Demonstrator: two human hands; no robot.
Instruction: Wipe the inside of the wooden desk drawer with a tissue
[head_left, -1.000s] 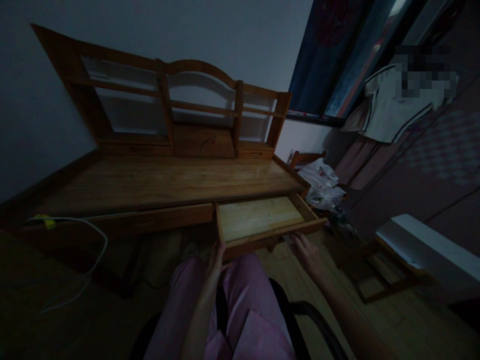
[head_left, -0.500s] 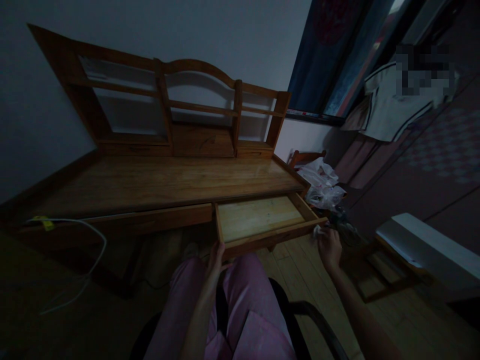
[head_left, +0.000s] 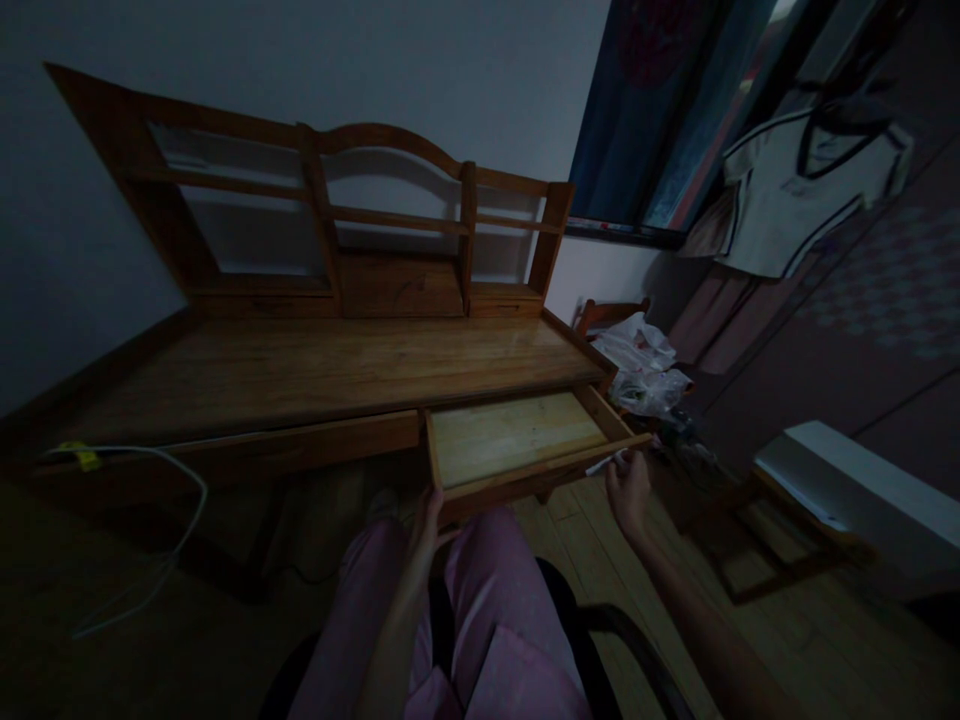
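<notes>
A wooden drawer (head_left: pixel 517 440) stands pulled out of the right side of the desk, and its pale bottom shows bare. At its left front corner is my left hand (head_left: pixel 426 525), with the thumb up along the wood and the other fingers going below the corner, partly hidden. Near the right end of the drawer front, my right hand (head_left: pixel 628 490) is closed on a small white tissue (head_left: pixel 604 464). The tissue lies against the front panel's face, its loose end pointing left.
The wooden desk (head_left: pixel 360 365) carries a shelf unit (head_left: pixel 390 225) at its back. A white cable (head_left: pixel 201 500) hangs at the left. Plastic bags (head_left: pixel 637 355) sit on a chair to the right, and a stool (head_left: pixel 780 535) bears a white object (head_left: pixel 862 490).
My right hand has moved left along the drawer front with the tissue, from the right corner. My left hand keeps its place at the left corner.
</notes>
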